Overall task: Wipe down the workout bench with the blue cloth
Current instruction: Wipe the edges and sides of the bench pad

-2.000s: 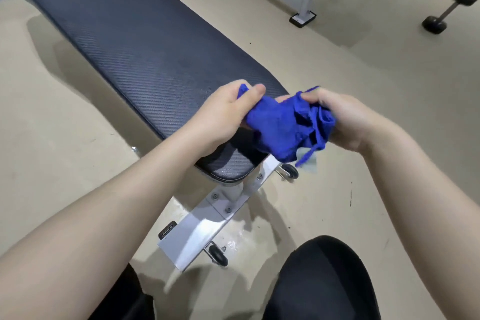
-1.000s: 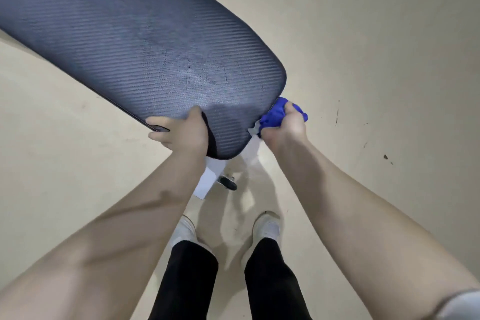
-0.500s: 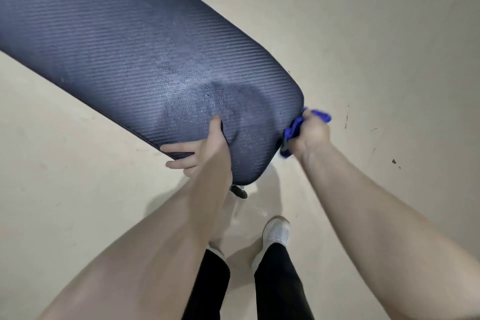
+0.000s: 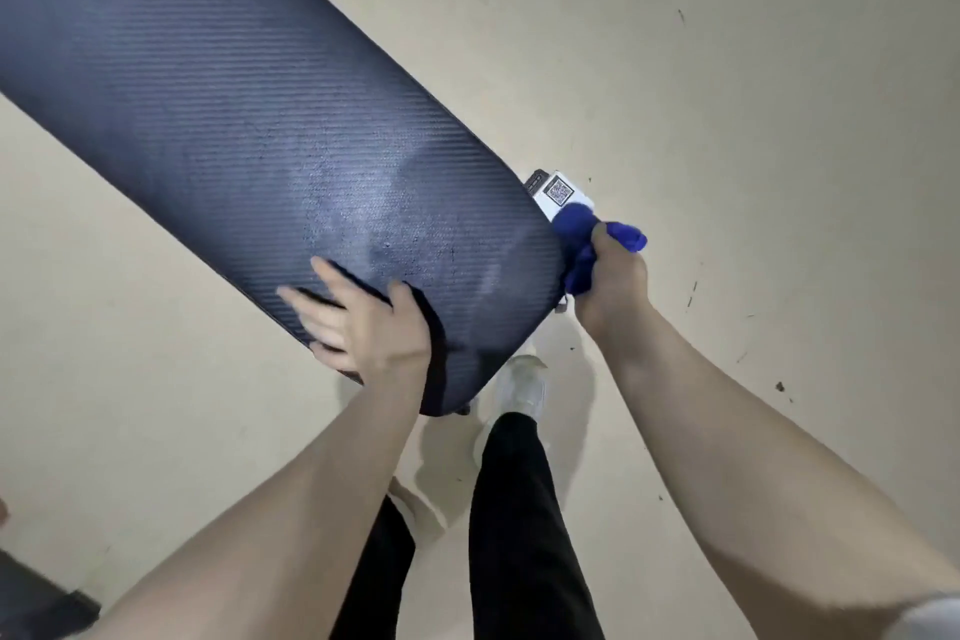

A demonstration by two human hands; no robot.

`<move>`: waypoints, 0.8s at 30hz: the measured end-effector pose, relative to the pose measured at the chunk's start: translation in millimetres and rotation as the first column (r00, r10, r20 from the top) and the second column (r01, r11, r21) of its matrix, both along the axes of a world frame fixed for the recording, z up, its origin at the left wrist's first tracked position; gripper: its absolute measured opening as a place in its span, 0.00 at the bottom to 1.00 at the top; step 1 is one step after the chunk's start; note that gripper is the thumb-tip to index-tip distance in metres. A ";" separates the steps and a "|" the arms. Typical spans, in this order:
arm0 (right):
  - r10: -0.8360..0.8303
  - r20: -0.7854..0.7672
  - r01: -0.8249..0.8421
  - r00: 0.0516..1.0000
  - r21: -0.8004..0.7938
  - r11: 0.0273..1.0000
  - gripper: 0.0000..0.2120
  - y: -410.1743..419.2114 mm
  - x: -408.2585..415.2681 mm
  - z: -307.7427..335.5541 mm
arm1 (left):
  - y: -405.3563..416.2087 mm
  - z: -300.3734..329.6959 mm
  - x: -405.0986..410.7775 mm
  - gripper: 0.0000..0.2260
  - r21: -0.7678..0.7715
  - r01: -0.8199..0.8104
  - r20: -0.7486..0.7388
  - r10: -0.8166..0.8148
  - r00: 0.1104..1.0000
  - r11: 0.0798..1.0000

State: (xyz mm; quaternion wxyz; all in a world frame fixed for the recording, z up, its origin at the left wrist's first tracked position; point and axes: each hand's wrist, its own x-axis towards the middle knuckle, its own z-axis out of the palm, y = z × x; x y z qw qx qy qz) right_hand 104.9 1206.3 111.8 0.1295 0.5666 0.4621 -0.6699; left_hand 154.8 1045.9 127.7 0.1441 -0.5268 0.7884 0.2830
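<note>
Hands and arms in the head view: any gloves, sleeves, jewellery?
No gloves on the left hand or the right hand. Both forearms are bare, with no watch or rings visible. A light grey sleeve edge shows on the right upper arm at the frame corner. The left arm's sleeve is out of view.

desk top [image 4: 218, 109]: bare padding from the left hand [image 4: 358, 322] to the far left.
right edge: blocked by right hand [image 4: 615, 276] with blue cloth [image 4: 582, 237] and white bracket [image 4: 558, 192].
floor [image 4: 753, 68]: bare on right.
</note>
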 end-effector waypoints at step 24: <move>0.577 -0.304 -0.587 0.758 0.069 0.807 0.16 -0.8 -60.1 -1.7 | 10.5 -15.2 -237.6 0.07 0.495 0.786 -0.090 -0.921 -0.378 -0.371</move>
